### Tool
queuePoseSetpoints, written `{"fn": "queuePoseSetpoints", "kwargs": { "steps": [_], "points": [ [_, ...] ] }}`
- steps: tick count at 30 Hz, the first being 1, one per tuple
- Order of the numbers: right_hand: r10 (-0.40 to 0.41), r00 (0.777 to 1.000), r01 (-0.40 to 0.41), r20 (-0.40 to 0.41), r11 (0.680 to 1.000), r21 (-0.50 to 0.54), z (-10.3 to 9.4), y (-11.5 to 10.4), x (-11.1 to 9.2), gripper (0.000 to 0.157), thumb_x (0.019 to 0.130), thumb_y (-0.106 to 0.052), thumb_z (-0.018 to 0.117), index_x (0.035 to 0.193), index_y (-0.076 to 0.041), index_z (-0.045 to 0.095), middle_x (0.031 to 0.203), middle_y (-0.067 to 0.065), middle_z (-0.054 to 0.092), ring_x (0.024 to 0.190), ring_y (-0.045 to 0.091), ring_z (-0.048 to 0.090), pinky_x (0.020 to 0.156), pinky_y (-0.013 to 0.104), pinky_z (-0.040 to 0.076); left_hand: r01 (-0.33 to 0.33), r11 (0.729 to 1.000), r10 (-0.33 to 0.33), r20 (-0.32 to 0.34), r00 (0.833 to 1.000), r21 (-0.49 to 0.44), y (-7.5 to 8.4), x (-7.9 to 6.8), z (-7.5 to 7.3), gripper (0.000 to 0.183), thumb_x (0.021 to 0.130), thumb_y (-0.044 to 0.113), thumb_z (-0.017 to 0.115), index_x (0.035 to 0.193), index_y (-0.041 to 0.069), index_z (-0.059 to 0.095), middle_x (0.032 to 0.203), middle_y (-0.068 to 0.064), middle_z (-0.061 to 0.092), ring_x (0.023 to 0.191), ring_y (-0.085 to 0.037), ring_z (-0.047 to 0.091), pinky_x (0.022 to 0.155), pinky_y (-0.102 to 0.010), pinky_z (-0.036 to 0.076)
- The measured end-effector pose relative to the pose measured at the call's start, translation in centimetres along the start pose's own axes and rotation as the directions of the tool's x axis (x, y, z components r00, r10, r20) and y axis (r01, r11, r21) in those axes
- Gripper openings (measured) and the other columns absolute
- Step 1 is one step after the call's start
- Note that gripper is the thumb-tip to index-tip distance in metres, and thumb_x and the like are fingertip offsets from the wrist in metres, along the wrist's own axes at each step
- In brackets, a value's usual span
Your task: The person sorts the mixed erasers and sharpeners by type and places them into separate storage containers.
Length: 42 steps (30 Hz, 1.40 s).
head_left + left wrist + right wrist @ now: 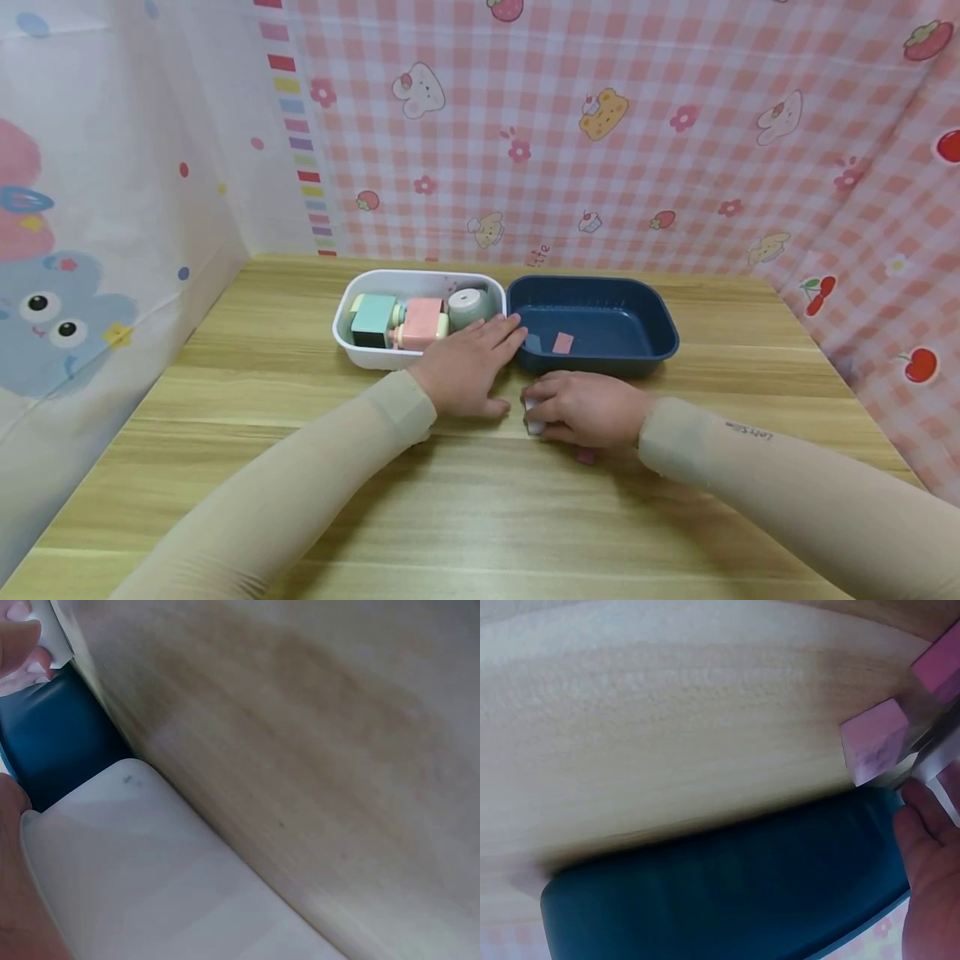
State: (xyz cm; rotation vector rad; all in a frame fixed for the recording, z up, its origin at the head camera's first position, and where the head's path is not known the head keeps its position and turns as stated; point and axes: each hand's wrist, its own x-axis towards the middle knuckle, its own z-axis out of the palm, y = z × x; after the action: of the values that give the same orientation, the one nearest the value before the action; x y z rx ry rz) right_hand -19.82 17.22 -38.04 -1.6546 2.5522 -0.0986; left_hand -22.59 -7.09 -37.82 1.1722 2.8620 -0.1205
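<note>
The right hand (592, 408) is low in front of the blue bin (600, 364), and its grip pinches a small white block (535, 417), just above or on the surface (465, 517) (which of the two, I cannot tell). The left hand (468, 367) has its fingers straight and lies over the place where the blue bin and the white bin (375, 360) stand side by side; so it covers the front right corner of the white bin.

Near the right hand there are two pink blocks (874, 741) on the surface, and from the head view this hand hides most of them. The front wall of the blue bin stands between the white block and a pink piece (562, 342), which lies inside. In the white bin are a teal bottle (375, 315), a pink bottle (423, 321) and a grey-green container (471, 308). Behind both bins hangs a checked cloth (555, 125).
</note>
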Motion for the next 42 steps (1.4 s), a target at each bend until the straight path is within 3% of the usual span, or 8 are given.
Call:
{"fn": "queuePoseSetpoints", "kwargs": {
  "steps": [13, 28, 42],
  "points": [
    [-0.013, 1.000, 0.012, -0.020, 0.999, -0.051, 0.16, -0.22, -0.05, 0.030, 0.099, -0.029, 0.075, 0.127, -0.019, 0.078, 0.137, 0.003, 0.072, 0.132, 0.023, 0.064, 0.113, 0.041, 0.053, -0.001, 1.000, 0.001, -0.001, 1.000, 0.000, 0.01, 0.05, -0.01, 0.107, 0.091, 0.070, 0.065, 0.170, 0.013, 0.020, 0.179, -0.008, 0.014, 0.165, -0.027, 0.017, 0.134, -0.041, 0.017],
    [-0.060, 0.992, 0.038, -0.110, 0.981, -0.189, 0.37, -0.32, -0.62, 0.030, 0.096, -0.029, 0.078, 0.124, -0.018, 0.078, 0.133, 0.003, 0.074, 0.128, 0.025, 0.065, 0.111, 0.041, 0.055, 0.005, 1.000, -0.005, 0.000, 1.000, 0.001, 0.04, 0.08, 0.09, 0.107, 0.091, 0.070, 0.065, 0.170, 0.014, 0.020, 0.179, -0.007, 0.013, 0.165, -0.026, 0.016, 0.134, -0.040, 0.017],
    [-0.053, 0.991, 0.026, -0.119, 0.977, -0.213, 0.31, -0.46, -0.92, 0.031, 0.098, -0.031, 0.077, 0.127, -0.019, 0.077, 0.134, 0.002, 0.073, 0.130, 0.024, 0.064, 0.112, 0.040, 0.054, 0.003, 1.000, -0.003, -0.002, 1.000, 0.008, -0.03, 0.09, 0.16, 0.107, 0.090, 0.071, 0.064, 0.170, 0.014, 0.019, 0.179, -0.007, 0.013, 0.165, -0.026, 0.016, 0.134, -0.040, 0.017]
  ]
}}
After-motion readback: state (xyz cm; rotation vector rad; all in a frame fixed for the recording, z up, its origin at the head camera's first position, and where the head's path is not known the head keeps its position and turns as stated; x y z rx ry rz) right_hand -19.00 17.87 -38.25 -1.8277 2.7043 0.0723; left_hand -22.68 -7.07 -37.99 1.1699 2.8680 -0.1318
